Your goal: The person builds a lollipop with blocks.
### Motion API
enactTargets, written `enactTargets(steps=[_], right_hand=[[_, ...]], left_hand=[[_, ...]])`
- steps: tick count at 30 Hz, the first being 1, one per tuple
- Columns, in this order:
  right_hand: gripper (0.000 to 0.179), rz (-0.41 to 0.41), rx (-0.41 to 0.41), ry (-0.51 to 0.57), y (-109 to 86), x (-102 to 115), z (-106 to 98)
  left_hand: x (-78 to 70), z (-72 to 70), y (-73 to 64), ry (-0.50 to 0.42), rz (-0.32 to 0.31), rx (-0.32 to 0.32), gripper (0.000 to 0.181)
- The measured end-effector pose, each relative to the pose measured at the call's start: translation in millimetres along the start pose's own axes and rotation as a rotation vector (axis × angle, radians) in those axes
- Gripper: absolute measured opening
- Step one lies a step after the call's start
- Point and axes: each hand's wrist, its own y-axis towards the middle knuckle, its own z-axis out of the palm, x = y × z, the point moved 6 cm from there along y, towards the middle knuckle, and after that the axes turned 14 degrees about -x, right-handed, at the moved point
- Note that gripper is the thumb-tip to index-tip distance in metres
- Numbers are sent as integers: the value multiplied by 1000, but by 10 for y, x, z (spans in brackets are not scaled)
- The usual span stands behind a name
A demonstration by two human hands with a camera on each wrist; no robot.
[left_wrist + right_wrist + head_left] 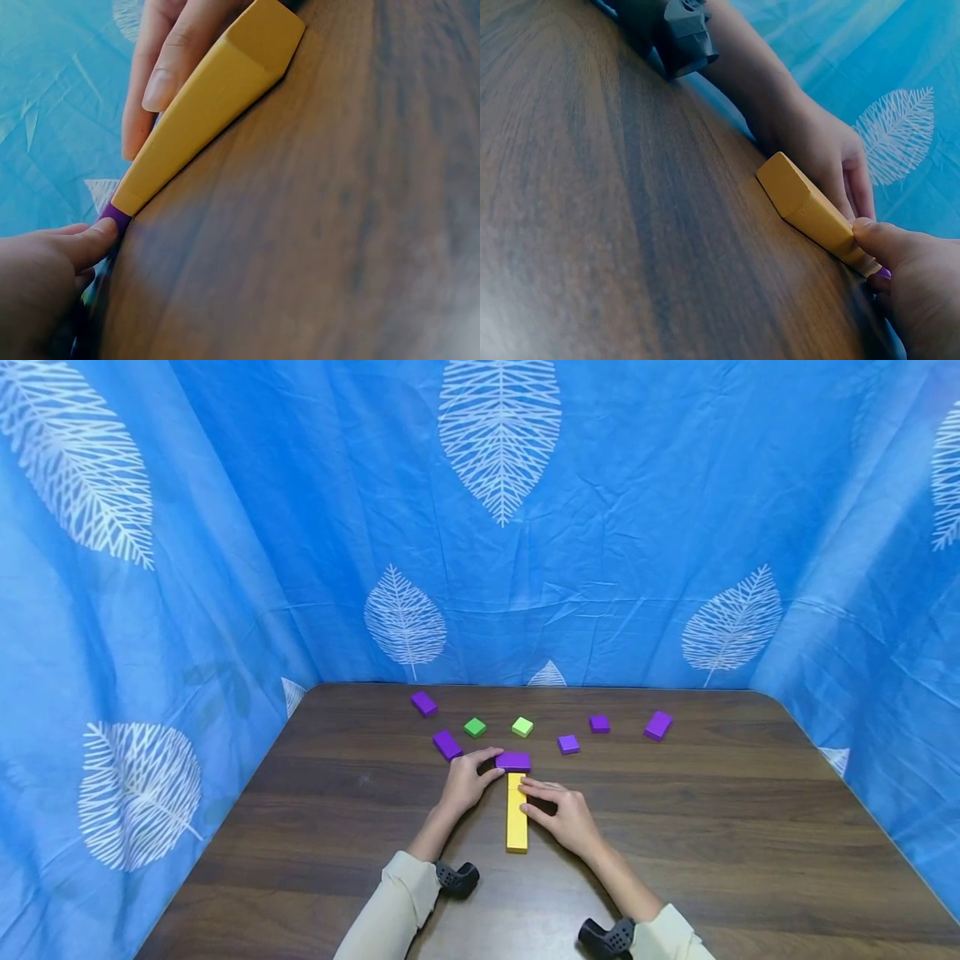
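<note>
A long yellow block lies on the table, pointing away from me, with a seam across its top near the far end. Across that end sits a purple block, which looks to touch it. My left hand pinches the purple block's left end between thumb and index finger; its thumb presses the purple piece in the left wrist view. With fingers fairly straight, my right hand touches the yellow block's right side. In the right wrist view its thumb rests against the yellow block.
Toward the back lie a green block, a light green block and several purple blocks, one just beyond my left hand. At the right is another purple block. A blue curtain hangs behind the wooden table.
</note>
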Motion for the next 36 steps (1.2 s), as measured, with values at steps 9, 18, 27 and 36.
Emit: enactTargets(steps=[9, 18, 27, 36], right_hand=[[30, 3, 11, -3, 6, -4, 6], [30, -5, 7, 3, 2, -22, 6], [29, -33, -12, 2, -4, -13, 3], [29, -29, -12, 6, -2, -11, 5]], left_hand=[[39, 19, 3, -47, -26, 77, 45], [32, 8, -4, -54, -15, 54, 34], [43, 22, -7, -52, -25, 80, 34], [43, 29, -5, -50, -17, 92, 34]])
